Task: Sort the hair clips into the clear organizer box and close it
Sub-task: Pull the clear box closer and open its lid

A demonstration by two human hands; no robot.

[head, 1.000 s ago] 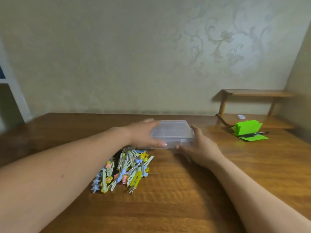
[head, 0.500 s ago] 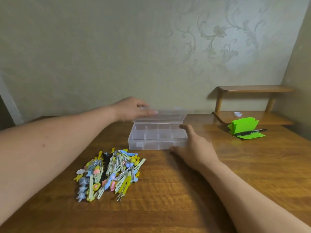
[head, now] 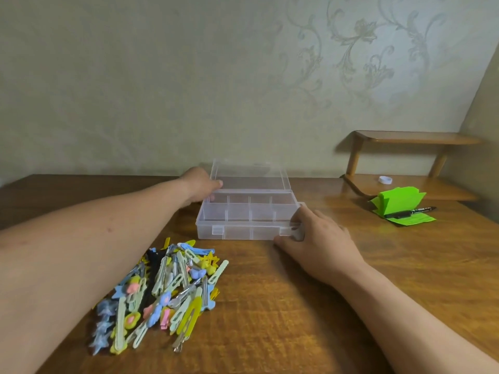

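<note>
- Looking down in the head view, the clear organizer box (head: 248, 214) sits on the worktop (head: 297, 306) between the two grips. Its lid (head: 251, 174) is raised at the far side, and nothing shows in the divided compartments.
- The left grip (head: 201, 184) pinches the lid's left edge, thumb in front. Its other fingers show only dimly through the plastic.
- The right grip (head: 316, 238) wraps the base's near right corner, with the thumb low at the front wall and the fingers along the side.
- The box is thin plastic, so it is probably light, stiff and a little slick. It would likely skate on the polished wood unless a grip steadies the base, and the hinge looks like the weak point if the lid is forced back.
- The hair clips (head: 167, 290) lie in a mixed heap on the near side of the left grip, beside its forearm and just short of the box.
- They look small, hard, light and tangled. They are probably best pinched singly by the long flat body, not the ornament.
- The worktop is glossy brown wood.
- Well beyond the right grip's outer side are green notes (head: 397, 201) with a black pen (head: 410, 212) on them.
- Past those stands a low wooden shelf (head: 415, 137) carrying a white cap (head: 385, 180), with pale patterned wallpaper (head: 162, 90) behind.
</note>
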